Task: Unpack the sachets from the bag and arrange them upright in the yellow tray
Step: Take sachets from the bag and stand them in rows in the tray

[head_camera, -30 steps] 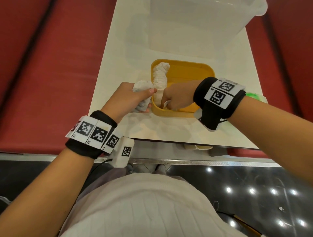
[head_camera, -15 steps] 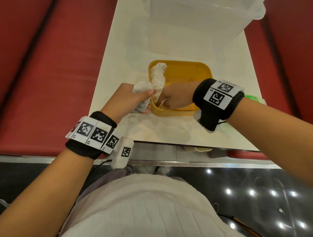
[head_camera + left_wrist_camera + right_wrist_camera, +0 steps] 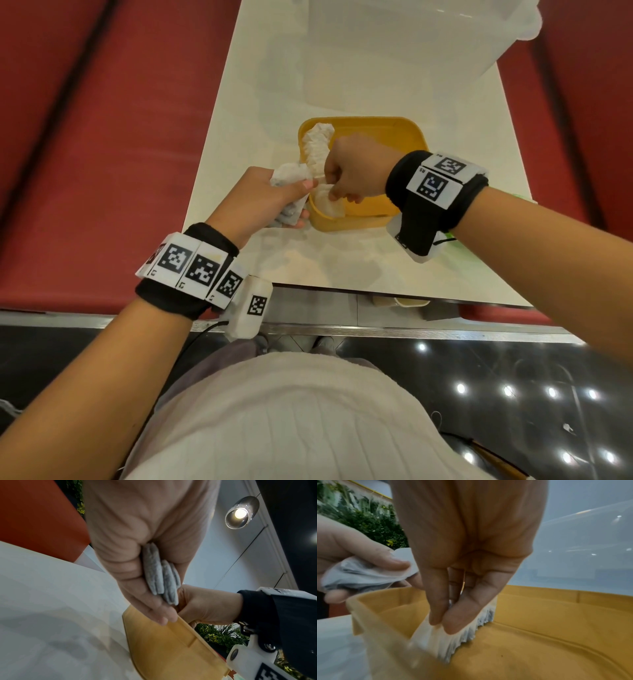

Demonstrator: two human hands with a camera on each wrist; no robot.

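Sachets [image 3: 317, 145] stand along yellow tray [image 3: 387, 127] wall for support; your right hand [image 3: 354, 169] pinches one upright, left hand [image 3: 255, 202] clutches spares [image 3: 160, 574] close for feeding

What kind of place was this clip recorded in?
Probably a café or restaurant booth: red bench seats flank a narrow white table, a glass pendant lamp hangs overhead, and a plant wall stands behind.

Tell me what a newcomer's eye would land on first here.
First, the yellow tray mid-table, with a row of white sachets standing along its left wall. Then the right hand pinching a sachet at the row's near end, and the left hand beside the tray gripping a bunch of sachets.
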